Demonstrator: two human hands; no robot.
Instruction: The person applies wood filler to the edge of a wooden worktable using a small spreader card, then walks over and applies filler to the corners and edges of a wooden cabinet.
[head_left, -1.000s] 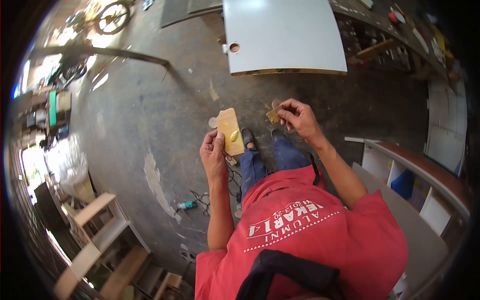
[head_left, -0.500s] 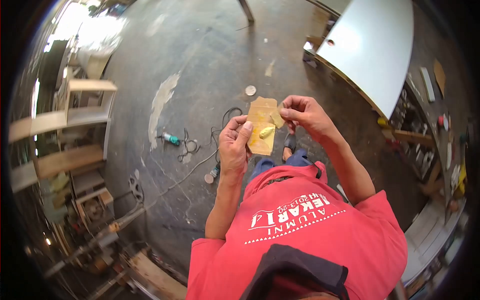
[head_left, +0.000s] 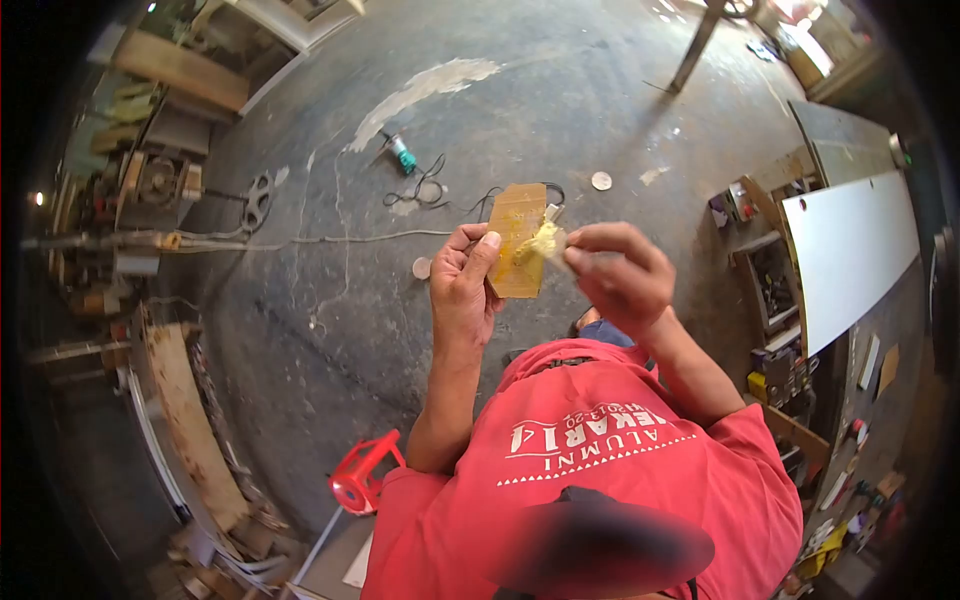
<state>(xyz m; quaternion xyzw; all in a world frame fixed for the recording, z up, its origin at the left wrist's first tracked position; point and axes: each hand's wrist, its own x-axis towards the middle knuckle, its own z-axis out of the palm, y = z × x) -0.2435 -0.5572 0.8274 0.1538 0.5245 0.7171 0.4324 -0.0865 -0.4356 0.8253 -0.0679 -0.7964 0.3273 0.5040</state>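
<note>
My left hand [head_left: 467, 275] holds a piece of brown cardboard [head_left: 517, 240] by its left edge, thumb on top. A lump of yellow paste [head_left: 541, 243] lies on the cardboard's right part, with thin yellow smears around it. My right hand [head_left: 625, 272], slightly blurred, pinches a small thin scraper-like piece [head_left: 556, 248] between thumb and fingers. The piece's far end touches the paste. Its exact shape is partly hidden by the fingers and the paste.
A green power tool [head_left: 403, 158] with a black cord lies on the concrete floor [head_left: 300, 190]. A red plastic stool [head_left: 366, 475] stands at the lower left. A white panel [head_left: 850, 255] is at the right, near a cluttered bench. Wooden boards and machinery fill the left side.
The view has swung to the left. The small piece in my right hand has come from apart to touching the paste, which now looks spread and lifted. My left hand still holds the cardboard.
</note>
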